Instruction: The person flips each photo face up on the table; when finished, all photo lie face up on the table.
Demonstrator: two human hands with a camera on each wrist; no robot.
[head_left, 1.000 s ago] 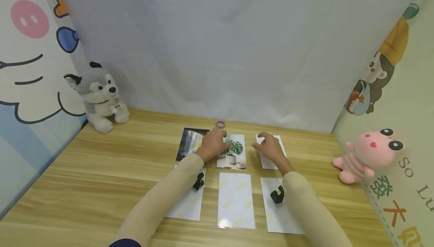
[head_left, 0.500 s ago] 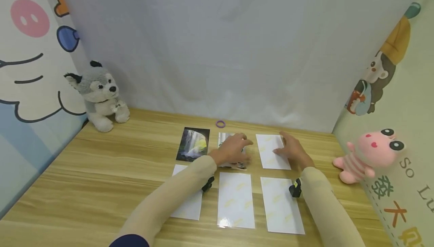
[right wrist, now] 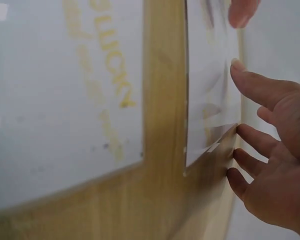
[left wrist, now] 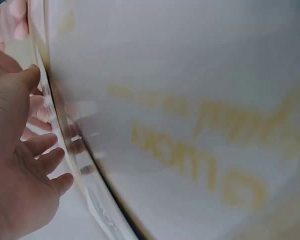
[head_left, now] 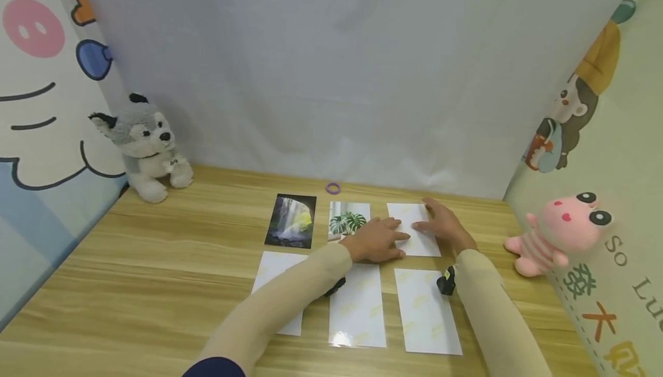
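Observation:
Two face-up photo prints lie in the back row: a waterfall photo and a potted-plant photo. To their right is a face-down photo print, white with faint yellow lettering. My right hand is at its right edge, thumb over the paper and fingertips by the rim, as the right wrist view shows. My left hand reaches across the plant photo's lower part, its spread fingertips over the left side of the face-down print. Neither hand grips the print. Yellow "LUCKY" lettering marks a face-down print in the right wrist view.
The front row has three face-down prints, left, middle and right; the left forearm crosses above the left one. A purple ring lies behind. A plush husky and a pink plush frog sit at the sides.
My left hand has moved right from the plant photo to the face-down print's left side. My right hand has shifted right to that print's right edge. The camera view has turned slightly.

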